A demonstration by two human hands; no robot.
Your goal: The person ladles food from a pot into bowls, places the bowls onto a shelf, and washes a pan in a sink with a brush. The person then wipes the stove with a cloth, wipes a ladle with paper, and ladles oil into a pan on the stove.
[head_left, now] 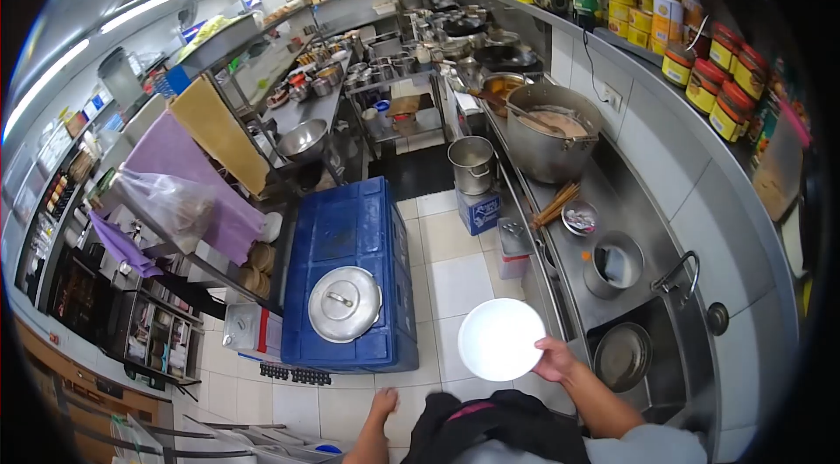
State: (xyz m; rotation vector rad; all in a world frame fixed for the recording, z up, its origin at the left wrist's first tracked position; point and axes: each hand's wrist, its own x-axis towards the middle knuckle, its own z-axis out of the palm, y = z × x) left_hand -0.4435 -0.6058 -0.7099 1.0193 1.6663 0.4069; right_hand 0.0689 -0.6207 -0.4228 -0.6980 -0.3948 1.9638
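Between the blue box (341, 219) and the steel counter (630, 214), a white dish (500, 339) is held in the air over the tiled floor (426, 245). It is round, plain and bright, with a smooth, pale surface that shows no pattern or marking. The middle is so washed out by light that its depth is hard to read, and I cannot tell whether the inside or the underside is showing. A soft grey shade runs along the lower left edge and hints at a raised rim.

The broad face is turned up towards the camera. Being round, the dish has no real long axis and no end that points anywhere.

The right hand (555, 360) grips it at the right edge, the fingers closed on the rim, with the forearm coming in from the lower right. The left hand (385, 401) hangs well apart from the dish, near the lower end of the blue box, and no object shows in it; how far its fingers are spread or curled I cannot tell.

A metal lid (344, 305) with a handle lies on the blue box, left of the dish. To the right of the dish, a round pan (623, 357) sits in the sink (682, 372).
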